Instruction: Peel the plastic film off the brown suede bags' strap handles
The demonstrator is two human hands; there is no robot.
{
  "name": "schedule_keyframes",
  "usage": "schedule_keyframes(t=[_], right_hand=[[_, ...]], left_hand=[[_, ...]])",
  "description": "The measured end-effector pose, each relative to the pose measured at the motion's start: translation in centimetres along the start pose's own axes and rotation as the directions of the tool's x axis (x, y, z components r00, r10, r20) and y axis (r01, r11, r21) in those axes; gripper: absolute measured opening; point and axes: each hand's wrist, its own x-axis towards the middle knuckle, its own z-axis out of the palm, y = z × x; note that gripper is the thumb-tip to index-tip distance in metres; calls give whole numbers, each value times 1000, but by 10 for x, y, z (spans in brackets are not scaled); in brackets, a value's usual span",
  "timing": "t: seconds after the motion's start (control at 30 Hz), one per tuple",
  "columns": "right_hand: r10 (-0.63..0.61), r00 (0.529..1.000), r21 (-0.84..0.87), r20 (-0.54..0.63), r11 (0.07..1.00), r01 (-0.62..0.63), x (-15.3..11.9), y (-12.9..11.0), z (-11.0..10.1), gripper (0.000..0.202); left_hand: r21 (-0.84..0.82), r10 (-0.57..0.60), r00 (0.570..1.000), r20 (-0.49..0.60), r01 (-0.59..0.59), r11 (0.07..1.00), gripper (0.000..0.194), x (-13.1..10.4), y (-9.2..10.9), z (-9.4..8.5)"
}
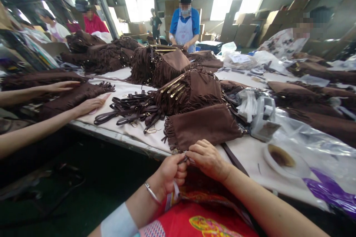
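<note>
Both of my hands meet just in front of the table edge. My left hand, with a silver bangle on its wrist, is closed in a fist, and a white strip hangs below its fingers. Against it my right hand pinches at a small dark piece, too small to name, at the left fingertips. Right behind them a brown fringed bag lies flat on the table. Beyond it stands a stack of brown fringed bags with gold metal bars. Dark straps with gold clasps lie left of the bags.
Another person's hands rest on the cloth-covered table at left, beside brown bags. At right are a roll of tape, a clear plastic holder, plastic sheeting and a purple wrapper. Several people stand beyond.
</note>
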Motion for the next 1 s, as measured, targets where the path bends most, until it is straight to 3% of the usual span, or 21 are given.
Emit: schedule_keyframes(t=[0.1,0.2,0.27,0.33,0.37,0.43,0.6,0.7,0.8,0.87,0.9,0.93,1.0], right_hand=[[-1,999,16,35,1000,1,4,1,3,13],[18,996,14,86,1000,-19,7,2,5,11],[47,991,11,125,999,-49,8,3,5,11],[71,983,3,168,997,-73,10,3,5,10],[78,979,-3,189,997,-78,11,3,5,8],[90,971,-21,223,996,-87,12,2,6,6],[144,971,-32,193,990,-140,13,3,8,10],[239,969,55,59,969,-242,9,2,0,13],[345,933,157,-102,932,-328,-4,10,-24,16],[444,870,168,-214,894,-415,-19,27,-48,16],[514,812,162,-277,858,-487,-28,40,-61,17],[592,728,164,-347,802,-574,-39,55,-74,18],[742,481,232,-467,628,-743,-62,90,-99,25]], left_hand=[[114,44,997,-57,-38,993,34,-1,-3,3],[353,267,954,-136,-206,913,37,-1,-9,6],[599,529,840,-123,-362,714,36,0,-14,6],[784,714,700,-13,-435,442,32,1,-18,5],[835,750,660,39,-434,338,30,1,-20,3],[885,760,645,75,-395,248,26,2,-21,1],[883,756,653,40,-378,280,24,3,-17,1],[857,735,678,-30,-362,368,32,6,-16,2],[837,702,706,-95,-326,440,36,9,-18,2],[840,703,704,-101,-318,439,36,12,-19,1],[846,712,695,-100,-317,429,36,12,-19,1],[852,722,685,-99,-316,417,36,13,-19,2],[866,736,670,-99,-307,396,36,15,-18,2]])
